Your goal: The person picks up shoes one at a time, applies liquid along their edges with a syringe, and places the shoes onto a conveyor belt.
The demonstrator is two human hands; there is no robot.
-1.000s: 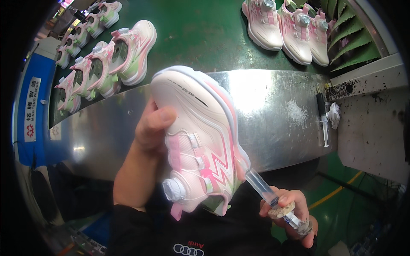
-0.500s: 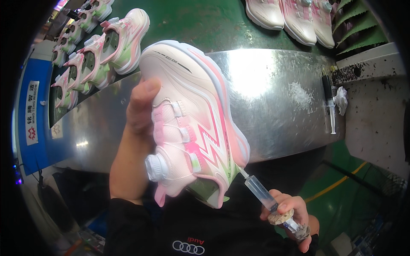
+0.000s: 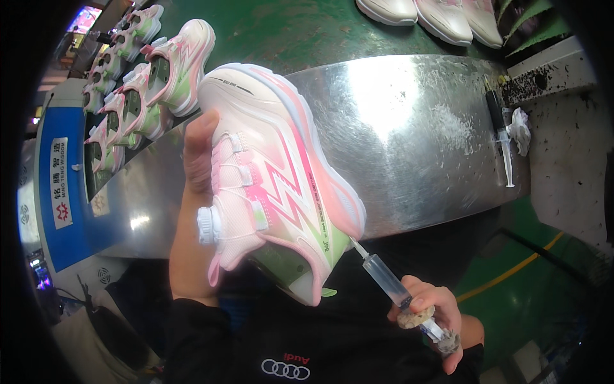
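Note:
A pink, white and green sneaker (image 3: 275,173) is tilted up in front of me, its toe away and its heel toward me. My left hand (image 3: 201,150) is closed around its far side near the toe; most of those fingers are hidden behind it. A white dial (image 3: 209,225) sits on the tongue. In my right hand (image 3: 432,310) is a clear syringe (image 3: 385,280), fingers wrapped at its flange and the thumb by the plunger end. The syringe's tip meets the seam between the upper and the sole near the heel.
Beneath the sneaker lies a shiny metal plate (image 3: 422,185). A second syringe (image 3: 500,137) and a crumpled white tissue (image 3: 519,131) lie at its right end. Several similar sneakers (image 3: 182,67) line the far left; more pale ones (image 3: 441,22) stand at the far right.
The sneaker has shifted slightly left and turned a little, showing more of its sole edge. The syringe tip has moved slightly up and left along the heel seam. My head view has shifted slightly.

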